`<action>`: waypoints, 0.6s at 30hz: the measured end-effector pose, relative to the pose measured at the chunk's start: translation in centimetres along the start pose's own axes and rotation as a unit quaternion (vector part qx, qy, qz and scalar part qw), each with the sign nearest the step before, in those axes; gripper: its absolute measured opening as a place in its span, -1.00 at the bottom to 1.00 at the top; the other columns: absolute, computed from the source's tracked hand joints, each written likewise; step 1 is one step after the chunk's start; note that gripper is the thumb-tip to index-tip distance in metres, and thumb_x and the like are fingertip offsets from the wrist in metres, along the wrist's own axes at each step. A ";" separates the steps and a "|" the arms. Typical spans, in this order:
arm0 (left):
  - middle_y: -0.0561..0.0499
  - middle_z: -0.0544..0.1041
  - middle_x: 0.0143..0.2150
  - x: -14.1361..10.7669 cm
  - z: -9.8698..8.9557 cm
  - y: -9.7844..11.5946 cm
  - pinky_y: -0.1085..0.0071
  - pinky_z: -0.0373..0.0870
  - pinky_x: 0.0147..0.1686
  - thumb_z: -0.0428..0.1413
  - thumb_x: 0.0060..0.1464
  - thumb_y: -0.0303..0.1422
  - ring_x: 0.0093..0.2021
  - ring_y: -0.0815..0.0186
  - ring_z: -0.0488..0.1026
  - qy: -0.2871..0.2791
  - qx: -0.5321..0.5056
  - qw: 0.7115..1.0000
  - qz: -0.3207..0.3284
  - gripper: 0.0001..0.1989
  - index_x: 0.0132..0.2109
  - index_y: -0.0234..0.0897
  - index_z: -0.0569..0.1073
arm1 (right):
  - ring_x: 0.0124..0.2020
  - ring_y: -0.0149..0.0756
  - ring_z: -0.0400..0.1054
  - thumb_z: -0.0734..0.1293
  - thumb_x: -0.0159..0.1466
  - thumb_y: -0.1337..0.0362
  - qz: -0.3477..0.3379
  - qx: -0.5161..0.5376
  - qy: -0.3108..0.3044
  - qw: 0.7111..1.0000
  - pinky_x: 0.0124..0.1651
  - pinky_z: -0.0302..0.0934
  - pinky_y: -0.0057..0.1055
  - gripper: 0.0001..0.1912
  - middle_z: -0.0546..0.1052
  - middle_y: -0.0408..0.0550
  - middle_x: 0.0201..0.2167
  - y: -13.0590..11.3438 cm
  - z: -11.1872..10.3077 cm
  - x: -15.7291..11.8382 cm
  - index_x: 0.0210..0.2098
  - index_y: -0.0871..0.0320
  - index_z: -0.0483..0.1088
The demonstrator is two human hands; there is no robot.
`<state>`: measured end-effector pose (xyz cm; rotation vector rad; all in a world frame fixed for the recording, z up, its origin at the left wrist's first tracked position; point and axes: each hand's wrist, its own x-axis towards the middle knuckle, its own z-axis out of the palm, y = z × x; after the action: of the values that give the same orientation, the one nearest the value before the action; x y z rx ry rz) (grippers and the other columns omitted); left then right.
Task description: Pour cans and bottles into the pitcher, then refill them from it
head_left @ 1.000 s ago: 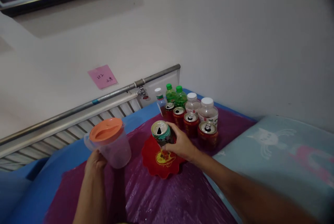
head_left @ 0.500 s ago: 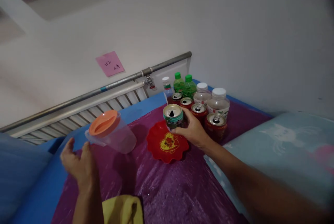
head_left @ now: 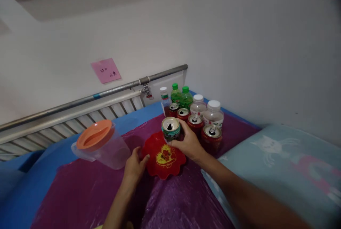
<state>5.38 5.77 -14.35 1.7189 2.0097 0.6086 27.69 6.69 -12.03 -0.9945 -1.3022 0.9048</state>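
My right hand (head_left: pixel 189 144) is wrapped round a green can (head_left: pixel 171 129) with an open top, at the back right edge of a red scalloped plate (head_left: pixel 173 163). My left hand (head_left: pixel 135 165) is at the plate's left rim, thumb and fingers apart; whether it touches the rim is hard to tell. A yellow and red print shows on the plate. Left of the plate stands a clear jug (head_left: pixel 113 152) with an orange lid (head_left: pixel 94 134). Several red and dark cans (head_left: pixel 211 136) stand right of and behind the green can.
Behind the cans are two green-capped bottles (head_left: pixel 185 98), two white-capped bottles (head_left: pixel 213 113) and a slim bottle (head_left: pixel 164 97). Purple plastic (head_left: pixel 77 186) covers the surface. A radiator (head_left: pixel 117 107) runs along the wall; a pale blue cushion (head_left: pixel 282 165) lies right.
My left hand has moved right, from beside the jug to the plate's left rim. My right hand still holds the green can. The view has shifted slightly, and the yellow cloth is now mostly out of sight.
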 end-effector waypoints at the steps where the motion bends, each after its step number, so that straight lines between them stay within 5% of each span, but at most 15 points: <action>1: -0.17 0.61 -0.25 0.0 0.5 -0.2 0.36 0.42 -0.33 0.11 0.07 -0.36 -0.31 0.20 0.56 -0.008 -0.012 1.000 -0.007 -0.49 0.16 -0.43 0.32 | 0.13 -0.11 0.33 0.42 -0.09 0.36 -0.001 -0.007 0.000 1.000 0.25 0.15 -0.17 -0.19 0.46 -0.01 0.09 0.1 0.0 0.0 0.17 0.13 0.22; 5: -0.11 0.60 -0.24 0.2 1.0 -1.1 0.45 0.43 -0.39 0.03 0.03 -0.55 -0.38 0.30 0.55 -0.021 -0.051 0.998 -0.028 -0.46 0.20 -0.41 0.25 | 0.13 -0.11 0.33 0.44 -0.09 0.35 -0.001 -0.011 0.015 1.000 0.26 0.12 -0.15 -0.20 0.46 0.00 0.09 0.1 -0.1 0.1 0.16 0.14 0.23; 12: -0.09 0.62 -0.17 -0.5 -2.5 -3.5 0.39 0.43 -0.25 0.05 0.01 -0.47 -0.22 0.21 0.59 0.026 -0.013 0.999 -0.034 -0.56 0.09 -0.27 0.35 | 0.10 -0.11 0.35 0.48 -0.10 0.32 0.024 0.002 0.036 0.999 0.22 0.16 -0.18 -0.20 0.50 -0.03 0.03 0.3 -0.1 0.2 0.14 0.12 0.24; 18: -0.17 0.64 -0.17 -0.5 -3.2 -4.2 0.33 0.39 -0.22 0.05 -0.04 -0.50 -0.17 0.09 0.58 -0.009 0.074 0.997 -0.026 -0.63 -0.03 -0.32 0.43 | 0.07 -0.12 0.37 0.48 -0.15 0.38 0.089 -0.067 0.058 0.992 0.20 0.18 -0.18 -0.16 0.51 -0.04 0.02 2.3 0.1 0.7 0.14 0.11 0.25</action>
<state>0.18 4.48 -14.17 1.7431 2.1276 0.4352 27.66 8.14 -14.00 -1.2658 -1.2018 0.8878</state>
